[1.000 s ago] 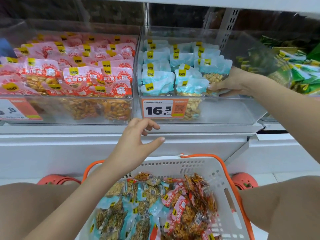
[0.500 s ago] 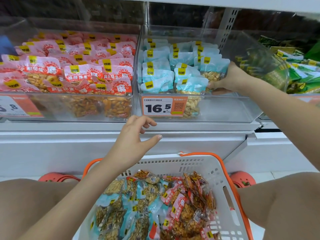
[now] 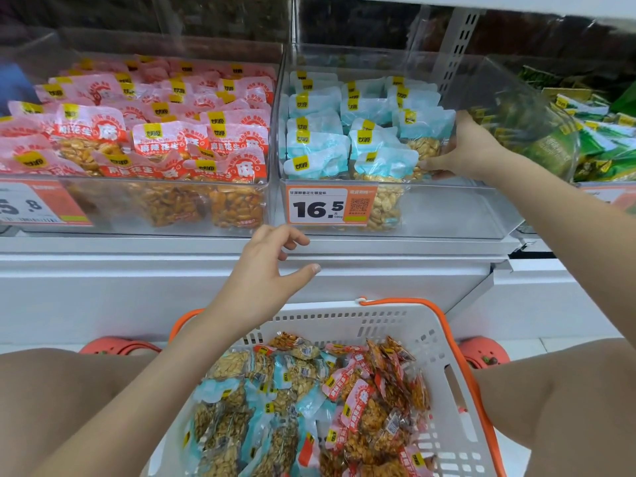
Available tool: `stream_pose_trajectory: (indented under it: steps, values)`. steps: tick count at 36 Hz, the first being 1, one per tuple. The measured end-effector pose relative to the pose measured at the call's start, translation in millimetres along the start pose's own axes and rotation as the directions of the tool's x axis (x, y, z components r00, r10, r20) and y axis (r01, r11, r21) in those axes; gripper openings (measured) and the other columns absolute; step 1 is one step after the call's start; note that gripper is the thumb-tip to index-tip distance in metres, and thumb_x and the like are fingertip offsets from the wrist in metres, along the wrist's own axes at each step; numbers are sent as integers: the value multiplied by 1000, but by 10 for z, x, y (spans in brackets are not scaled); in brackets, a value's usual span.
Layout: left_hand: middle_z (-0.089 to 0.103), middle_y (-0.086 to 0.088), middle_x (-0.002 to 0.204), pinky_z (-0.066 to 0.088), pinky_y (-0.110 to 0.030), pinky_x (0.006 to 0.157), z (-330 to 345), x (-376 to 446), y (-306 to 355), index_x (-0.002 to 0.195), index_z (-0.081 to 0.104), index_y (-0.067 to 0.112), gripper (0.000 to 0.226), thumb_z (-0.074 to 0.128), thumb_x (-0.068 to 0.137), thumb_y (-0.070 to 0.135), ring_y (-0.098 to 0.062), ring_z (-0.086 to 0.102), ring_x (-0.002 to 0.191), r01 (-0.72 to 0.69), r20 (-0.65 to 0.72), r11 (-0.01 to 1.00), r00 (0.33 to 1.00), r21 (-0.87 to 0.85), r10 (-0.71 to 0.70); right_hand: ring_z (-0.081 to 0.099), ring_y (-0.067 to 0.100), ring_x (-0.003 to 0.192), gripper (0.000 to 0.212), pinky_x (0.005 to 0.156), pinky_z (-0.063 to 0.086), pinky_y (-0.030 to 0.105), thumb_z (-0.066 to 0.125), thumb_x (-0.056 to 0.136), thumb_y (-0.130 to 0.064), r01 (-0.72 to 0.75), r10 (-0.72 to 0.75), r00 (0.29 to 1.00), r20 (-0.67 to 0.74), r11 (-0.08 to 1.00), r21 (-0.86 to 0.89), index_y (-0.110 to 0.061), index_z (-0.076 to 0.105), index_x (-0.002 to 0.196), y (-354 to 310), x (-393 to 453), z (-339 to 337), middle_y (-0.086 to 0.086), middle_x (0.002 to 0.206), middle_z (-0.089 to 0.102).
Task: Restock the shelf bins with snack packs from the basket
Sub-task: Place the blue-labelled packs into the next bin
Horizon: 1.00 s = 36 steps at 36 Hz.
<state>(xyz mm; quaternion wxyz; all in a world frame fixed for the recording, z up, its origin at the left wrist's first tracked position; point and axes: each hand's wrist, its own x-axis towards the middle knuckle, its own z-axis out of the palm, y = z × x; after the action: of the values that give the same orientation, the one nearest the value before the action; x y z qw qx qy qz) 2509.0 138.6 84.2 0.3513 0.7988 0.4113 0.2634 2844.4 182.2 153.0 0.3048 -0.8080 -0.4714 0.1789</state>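
Right hand (image 3: 468, 149) unmoved, gripping blue peanut pack (image 3: 425, 132) upright in bin (image 3: 447, 215); left hand (image 3: 265, 270) loose, empty.

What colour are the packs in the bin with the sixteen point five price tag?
Light blue packs with yellow labels, seen in the head view.

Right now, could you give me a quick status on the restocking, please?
Right hand gripping a blue pack in the middle bin. Left hand open, empty, above the basket. Nothing in the way.
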Motion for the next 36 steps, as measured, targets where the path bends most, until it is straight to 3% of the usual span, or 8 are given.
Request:
stream_pose_trajectory:
  steps: [5, 7, 12, 19, 22, 27, 33, 36]
  values:
    - [42, 17, 101, 33, 0, 74, 11, 2, -1, 104, 50, 33, 24, 67, 86, 32, 4, 45, 93, 1, 7, 1000, 1000, 9, -1, 61, 26, 105, 107, 65, 55, 26, 78, 78, -7, -82, 80, 996, 25, 993, 89, -19, 4, 154, 14, 5, -17, 7, 141, 43]
    - [41, 18, 101, 34, -1, 75, 22, 4, -7, 104, 51, 33, 24, 67, 86, 32, 4, 45, 93, 4, 7, 1000, 1000, 1, -4, 57, 26, 114, 109, 76, 53, 31, 84, 73, -15, -101, 102, 995, -11, 994, 27, -15, 9, 152, 8, 6, -32, 7, 141, 43]
    - [38, 23, 100, 45, -20, 63, 55, -8, -29, 105, 52, 33, 24, 67, 87, 31, 9, 43, 95, 32, 28, 999, 999, -20, -31, 53, 21, 113, 87, 73, 50, 25, 85, 71, -20, -87, 88, 996, 18, 993, -75, -13, 33, 141, 17, -8, -29, 3, 134, 48]
    - [39, 21, 101, 45, -22, 64, 63, -34, -76, 107, 52, 32, 23, 66, 89, 27, 6, 43, 96, 10, 42, 1000, 999, -4, -10, 46, 32, 127, 92, 83, 50, 36, 84, 73, -28, -12, -3, 997, -78, 980, -197, -9, 31, 145, -59, -160, -133, 11, 142, 44]
    - [43, 17, 100, 44, -18, 64, 80, -38, -120, 105, 52, 31, 23, 65, 89, 23, 3, 45, 94, -3, 55, 1000, 998, 19, 2, 53, 31, 110, 65, 85, 40, 34, 73, 83, -29, 135, -228, 930, -287, 941, -309, -7, 45, 137, -122, -345, -213, 18, 121, 58]
    - [46, 10, 97, 36, -9, 67, 228, -86, -276, 109, 50, 24, 25, 65, 89, 18, -2, 45, 85, 27, 110, 999, 993, 40, -31, 49, 17, 74, 23, 72, 42, 35, 59, 87, -19, 463, -549, 753, -364, 834, -301, -10, 59, 109, -144, -1031, -23, 7, 84, 58]
    - [49, 0, 95, 36, -15, 60, 549, -301, -771, 104, 50, 17, 23, 64, 87, 8, -15, 47, 81, 255, 172, 965, 949, 65, -263, 59, 25, 84, 20, 64, 45, 33, 63, 91, -19, 505, -551, 831, -76, 805, -311, -10, 63, 108, 280, -1913, 911, 4, 88, 62]
    - [48, 4, 80, 37, -14, 59, 756, -651, -1125, 99, 51, 14, 23, 63, 85, 0, -18, 49, 79, 454, 172, 888, 871, 73, -459, 56, 22, 104, 27, 73, 45, 32, 56, 96, -23, 357, -293, 921, 257, 899, -255, -15, 57, 121, 529, -2197, 1452, 3, 109, 61]
